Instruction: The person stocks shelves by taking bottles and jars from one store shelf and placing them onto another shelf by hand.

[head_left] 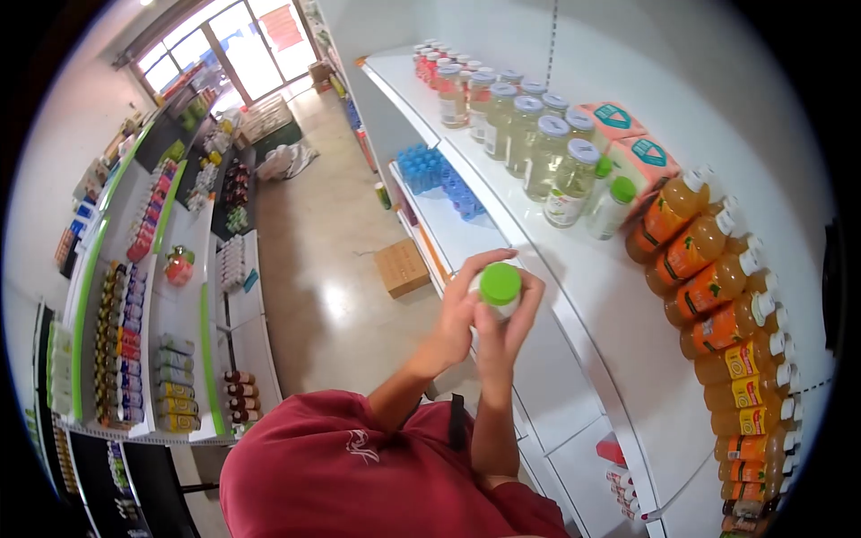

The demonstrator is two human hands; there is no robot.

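Observation:
A bottle with a green cap (500, 283) is held upright between my two hands, in front of the white shelf's edge. My left hand (459, 309) wraps round its left side, and my right hand (513, 325) grips it from below and from the right. Both hands are closed on it and hide most of its body. Beyond them on the top shelf (574, 260) stand two similar green-capped bottles (612, 208), beside rows of clear glass jars with pale lids (568, 184).
Orange drink bottles (713, 287) line the shelf's right side, near pink cartons (639, 157). Blue bottle packs (439, 179) sit one shelf lower. A cardboard box (402, 267) lies on the aisle floor (327, 224). Stocked shelves (152, 296) stand on the left.

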